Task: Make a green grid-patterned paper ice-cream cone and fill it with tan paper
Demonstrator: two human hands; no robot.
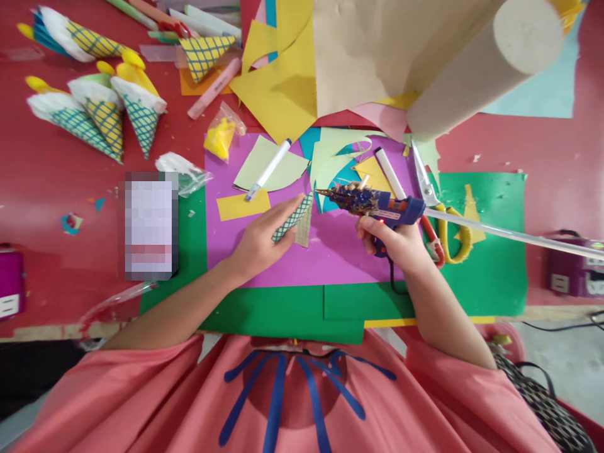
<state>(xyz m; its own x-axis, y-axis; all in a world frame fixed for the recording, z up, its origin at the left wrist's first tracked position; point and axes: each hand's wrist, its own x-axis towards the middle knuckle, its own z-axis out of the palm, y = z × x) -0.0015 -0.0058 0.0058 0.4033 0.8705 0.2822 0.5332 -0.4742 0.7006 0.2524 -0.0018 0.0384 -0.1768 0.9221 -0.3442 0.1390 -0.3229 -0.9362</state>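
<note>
My left hand (264, 236) is closed round a pale green paper cone (289, 222) crossed with dark teal lines, over the purple sheet. In my right hand (394, 242) is a blue hot glue gun (372, 202), a small red light showing on it. Its tip is crusted with residue and points left, close to the cone's upper end. A long clear glue stick (509, 234) runs out of the gun's back to the right. Beneath the gun lie scissors (427, 195) with a yellow and a red handle. A white marker (268, 170) rests on a cut green paper piece (255, 162).
Several finished paper cones (141, 116) with white rims lie at the left. A phone (148, 226) with a blurred screen lies below them. A thick white roll (481, 69) stands at the back right. Purple (283, 267) and green (500, 277) sheets cover the red table.
</note>
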